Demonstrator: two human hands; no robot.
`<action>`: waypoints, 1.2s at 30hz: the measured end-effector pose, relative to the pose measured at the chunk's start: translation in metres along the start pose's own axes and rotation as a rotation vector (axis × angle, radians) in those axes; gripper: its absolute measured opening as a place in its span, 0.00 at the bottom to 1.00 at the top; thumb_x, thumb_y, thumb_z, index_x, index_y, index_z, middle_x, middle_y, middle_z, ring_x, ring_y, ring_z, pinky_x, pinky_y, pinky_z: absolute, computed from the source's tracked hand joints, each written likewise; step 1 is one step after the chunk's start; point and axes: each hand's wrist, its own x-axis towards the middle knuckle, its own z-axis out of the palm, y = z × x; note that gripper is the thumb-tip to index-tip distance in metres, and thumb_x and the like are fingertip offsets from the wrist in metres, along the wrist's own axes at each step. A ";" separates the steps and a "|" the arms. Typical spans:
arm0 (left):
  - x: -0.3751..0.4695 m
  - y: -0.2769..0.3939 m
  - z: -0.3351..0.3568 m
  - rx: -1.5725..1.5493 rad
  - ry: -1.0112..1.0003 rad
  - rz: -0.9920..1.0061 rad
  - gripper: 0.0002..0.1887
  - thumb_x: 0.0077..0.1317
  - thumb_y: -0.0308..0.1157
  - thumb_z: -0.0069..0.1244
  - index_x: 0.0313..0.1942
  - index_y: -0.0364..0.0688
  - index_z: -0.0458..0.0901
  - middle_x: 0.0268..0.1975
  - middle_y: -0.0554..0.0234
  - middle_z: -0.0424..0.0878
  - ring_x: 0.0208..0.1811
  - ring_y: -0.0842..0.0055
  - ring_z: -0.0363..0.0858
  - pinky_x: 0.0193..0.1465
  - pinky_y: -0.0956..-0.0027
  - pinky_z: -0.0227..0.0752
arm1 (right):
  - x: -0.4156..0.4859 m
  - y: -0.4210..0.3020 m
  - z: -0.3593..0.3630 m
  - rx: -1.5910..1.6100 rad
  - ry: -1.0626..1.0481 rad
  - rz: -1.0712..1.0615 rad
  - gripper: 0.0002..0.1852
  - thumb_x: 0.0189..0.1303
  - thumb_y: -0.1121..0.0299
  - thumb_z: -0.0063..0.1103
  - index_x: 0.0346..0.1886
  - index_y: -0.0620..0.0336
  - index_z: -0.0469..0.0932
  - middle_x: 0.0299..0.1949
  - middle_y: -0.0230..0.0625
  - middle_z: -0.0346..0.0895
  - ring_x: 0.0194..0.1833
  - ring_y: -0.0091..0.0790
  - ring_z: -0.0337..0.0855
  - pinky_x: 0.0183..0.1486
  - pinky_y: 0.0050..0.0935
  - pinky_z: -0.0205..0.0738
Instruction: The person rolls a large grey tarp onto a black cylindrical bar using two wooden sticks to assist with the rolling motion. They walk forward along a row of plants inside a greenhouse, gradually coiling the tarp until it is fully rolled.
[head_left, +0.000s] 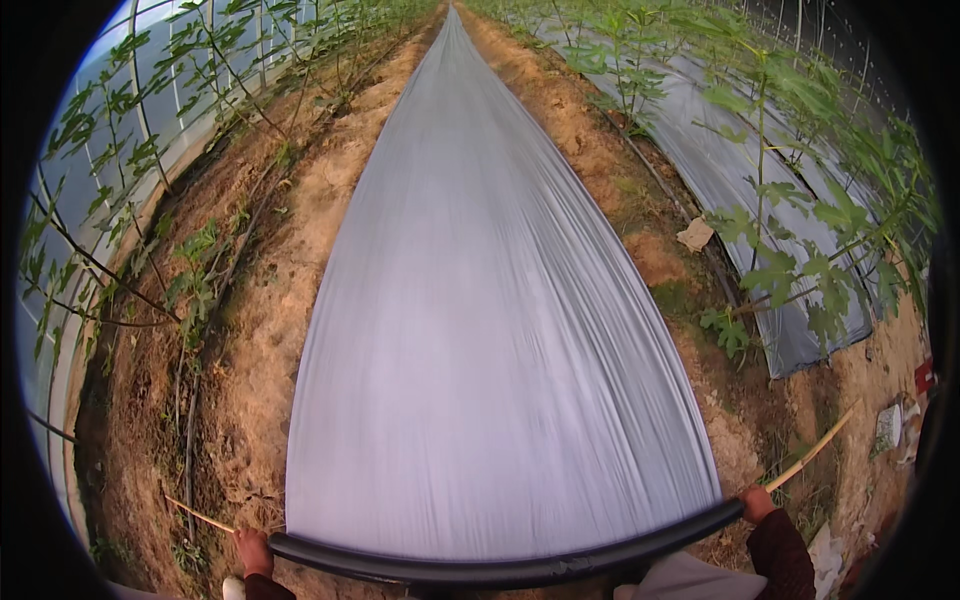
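Observation:
A long sheet of silver-grey plastic mulch film (465, 322) stretches away from me down the row, narrowing into the distance. Its near end wraps a black roll (510, 571) that lies across the view just before my body. From both ends of the roll sticks a thin wooden pole, the left part (196, 514) and the right part (814, 448) pointing outward. My left hand (254, 552) grips the pole by the roll's left end. At the right end my right hand (756, 503) is closed around the pole. Fine wrinkles run along the film's right side.
Leafy plants (191, 300) with a black drip hose (225, 289) line the left soil strip, beside the greenhouse wall (67, 300). More plants (780, 270) grow at right along laid film (806, 330). A pale flat piece (695, 235) and a white container (888, 427) lie on the right.

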 end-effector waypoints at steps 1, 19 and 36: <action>0.000 -0.001 0.001 0.001 0.021 0.004 0.07 0.51 0.27 0.46 0.17 0.42 0.78 0.26 0.58 0.76 0.42 0.60 0.73 0.55 0.56 0.62 | 0.001 0.001 0.001 -0.049 -0.054 0.037 0.04 0.35 0.70 0.61 0.21 0.53 0.79 0.24 0.43 0.77 0.33 0.51 0.77 0.40 0.48 0.68; -0.001 -0.004 0.002 0.035 -0.131 -0.022 0.04 0.50 0.26 0.49 0.21 0.41 0.81 0.30 0.56 0.77 0.46 0.59 0.73 0.62 0.55 0.58 | -0.003 0.006 0.010 -0.103 -0.117 0.091 0.05 0.36 0.70 0.61 0.22 0.53 0.79 0.24 0.44 0.77 0.34 0.53 0.78 0.41 0.48 0.70; -0.004 -0.004 0.003 0.002 -0.049 0.003 0.05 0.50 0.25 0.48 0.18 0.41 0.78 0.27 0.55 0.76 0.42 0.58 0.73 0.58 0.54 0.61 | -0.003 0.011 0.015 -0.048 -0.045 0.008 0.03 0.36 0.70 0.60 0.19 0.55 0.77 0.23 0.43 0.77 0.34 0.50 0.77 0.40 0.47 0.69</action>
